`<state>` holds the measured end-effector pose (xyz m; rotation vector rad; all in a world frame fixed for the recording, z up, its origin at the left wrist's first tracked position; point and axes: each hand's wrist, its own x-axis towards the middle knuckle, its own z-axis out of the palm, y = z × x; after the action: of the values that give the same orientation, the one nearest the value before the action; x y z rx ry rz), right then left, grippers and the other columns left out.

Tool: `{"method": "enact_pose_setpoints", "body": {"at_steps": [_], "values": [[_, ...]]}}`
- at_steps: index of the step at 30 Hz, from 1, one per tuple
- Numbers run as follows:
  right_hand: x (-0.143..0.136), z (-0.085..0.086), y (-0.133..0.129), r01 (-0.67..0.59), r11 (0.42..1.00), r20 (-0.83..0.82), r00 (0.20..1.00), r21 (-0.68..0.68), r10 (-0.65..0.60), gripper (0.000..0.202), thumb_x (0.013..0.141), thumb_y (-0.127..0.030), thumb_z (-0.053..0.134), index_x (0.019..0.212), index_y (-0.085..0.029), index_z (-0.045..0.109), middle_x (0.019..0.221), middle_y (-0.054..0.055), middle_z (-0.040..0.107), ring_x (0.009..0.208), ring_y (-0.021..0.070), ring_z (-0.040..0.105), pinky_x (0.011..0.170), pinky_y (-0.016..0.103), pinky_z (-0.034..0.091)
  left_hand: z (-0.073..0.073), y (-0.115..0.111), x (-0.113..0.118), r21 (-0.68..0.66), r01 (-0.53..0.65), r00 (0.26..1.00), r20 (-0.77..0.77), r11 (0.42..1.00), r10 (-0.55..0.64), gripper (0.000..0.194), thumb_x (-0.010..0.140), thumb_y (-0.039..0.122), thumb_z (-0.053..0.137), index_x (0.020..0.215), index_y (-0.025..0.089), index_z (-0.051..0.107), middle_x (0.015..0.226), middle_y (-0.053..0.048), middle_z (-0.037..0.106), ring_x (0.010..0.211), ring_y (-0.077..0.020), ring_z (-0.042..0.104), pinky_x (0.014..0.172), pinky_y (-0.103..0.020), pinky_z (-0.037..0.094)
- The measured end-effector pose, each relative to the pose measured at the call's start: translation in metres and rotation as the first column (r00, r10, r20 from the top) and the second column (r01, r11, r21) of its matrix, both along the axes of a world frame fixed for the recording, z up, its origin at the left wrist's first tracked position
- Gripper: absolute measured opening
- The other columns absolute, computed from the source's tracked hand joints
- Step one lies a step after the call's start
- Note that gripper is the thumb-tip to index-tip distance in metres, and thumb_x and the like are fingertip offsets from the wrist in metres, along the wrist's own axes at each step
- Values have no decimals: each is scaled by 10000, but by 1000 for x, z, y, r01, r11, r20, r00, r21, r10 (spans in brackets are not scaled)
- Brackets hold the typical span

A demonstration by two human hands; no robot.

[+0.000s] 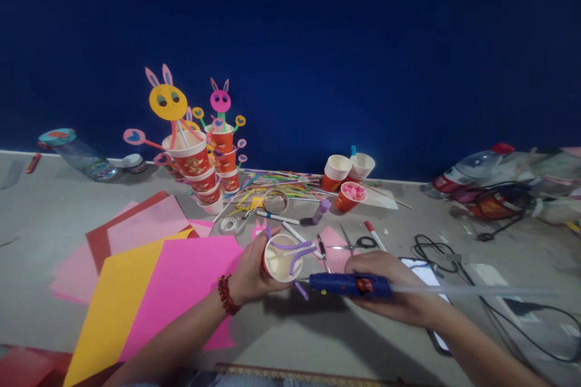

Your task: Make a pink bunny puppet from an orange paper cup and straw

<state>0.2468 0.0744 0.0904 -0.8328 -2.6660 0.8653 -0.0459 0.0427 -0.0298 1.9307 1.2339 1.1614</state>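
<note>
Gripping paper cup (278,265) mouth-up w/ L hand (251,272), just R of palm; clasping blue glue gun (338,283) in R hand (402,302), pointed lengthwise L twd cup, w/ tip by lower purple strip (302,291), nearer L hand; can't tell if touching.

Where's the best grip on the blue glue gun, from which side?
Likely the rear half of the blue glue gun, from the right, where the right hand is: its thin nozzle points left toward the paper cup; a clear stick juts right. Any handle is hidden.
</note>
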Motion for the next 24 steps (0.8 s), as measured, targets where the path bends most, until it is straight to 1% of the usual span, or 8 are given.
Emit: {"method": "enact_pose_setpoints", "body": {"at_steps": [5, 10, 12, 20, 24], "values": [[2, -2, 0, 11, 1000, 28, 1000, 6, -11, 227, 924, -403, 548, 794, -218, 521, 759, 44, 652, 699, 200, 591, 644, 272, 382, 0, 0, 1, 29, -7, 1000, -2, 1000, 7, 965, 629, 459, 872, 1430, 199, 401, 1378, -164, 579, 1266, -361, 589, 1058, -508, 514], [2, -4, -1, 0, 1000, 43, 999, -8, 0, 197, 920, -392, 543, 837, -213, 545, 785, 44, 657, 711, 195, 585, 658, 272, 385, 1, -1, 2, 58, -8, 1000, -12, 998, 9, 974, 626, 446, 878, 1434, 198, 394, 1383, -168, 577, 1254, -359, 599, 1041, -501, 527], [1, -5, 0, 0, 1000, 60, 998, -1, 0, 202, 921, -391, 538, 822, -215, 536, 768, 39, 653, 696, 191, 576, 646, 271, 379, 1, -1, 2, 53, -10, 1000, -21, 999, 11, 985, 618, 437, 883, 1437, 201, 390, 1386, -169, 575, 1258, -362, 597, 1040, -503, 526], [-3, 0, -1, -13, 1000, 64, 998, 19, 12, 224, 922, -400, 519, 789, -221, 497, 737, 34, 638, 667, 184, 554, 620, 272, 377, 1, -2, 2, 57, 0, 999, -39, 998, 2, 979, 630, 453, 873, 1434, 191, 380, 1403, -178, 561, 1284, -366, 576, 1062, -506, 506], [-4, 2, -1, -17, 1000, 68, 998, 17, 16, 211, 922, -390, 508, 795, -221, 499, 744, 38, 639, 672, 187, 560, 621, 276, 384, 1, -2, 2, 50, 1, 999, -40, 999, 1, 985, 623, 434, 875, 1439, 193, 377, 1399, -173, 565, 1277, -368, 580, 1060, -510, 505]]}}
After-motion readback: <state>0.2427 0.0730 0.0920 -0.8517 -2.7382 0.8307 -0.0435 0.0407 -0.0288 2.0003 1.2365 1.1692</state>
